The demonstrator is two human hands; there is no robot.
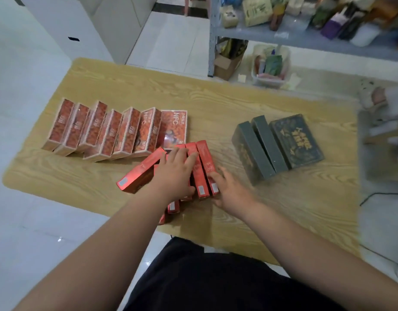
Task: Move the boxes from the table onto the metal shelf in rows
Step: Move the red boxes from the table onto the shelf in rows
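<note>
1. Boxes, head view: three groups lie on the wooden table [216, 104], none of them on the metal shelf [294, 34].
2. Slim red boxes [200, 167] form a leaning row at the near centre of the table, their long sides touching. One box at the left end of this row [139, 173] is angled away from the others.
3. Orange patterned boxes [117, 131] stand in a leaning row at the left of the table, just behind the slim red boxes. The rightmost one [174, 126] lies nearly flat and shows "NFC" lettering.
4. Dark green boxes [276, 147] sit at the right of the table, well apart from the red groups. Two lean on edge; one lies flat with gold lettering facing up.
5. Left hand [174, 173]: palm down, fingers spread, resting on top of the slim red boxes. It presses on them and is not closed around any box.
6. Right hand [229, 189]: placed against the right end of the slim red row, with the thumb touching the outermost box near its labelled end. The fingers are open. Whether they grip the box cannot be determined.
7. Both hands are near each other, one on each side of the same row.
8. Metal shelf: located beyond the far right corner of the table, grey, loaded with assorted packaged goods. A cardboard carton [227, 63] and a clear plastic tub [271, 66] sit on the floor beneath it.
9. White cabinet [81, 25]: stands beyond the far left of the table.
</note>
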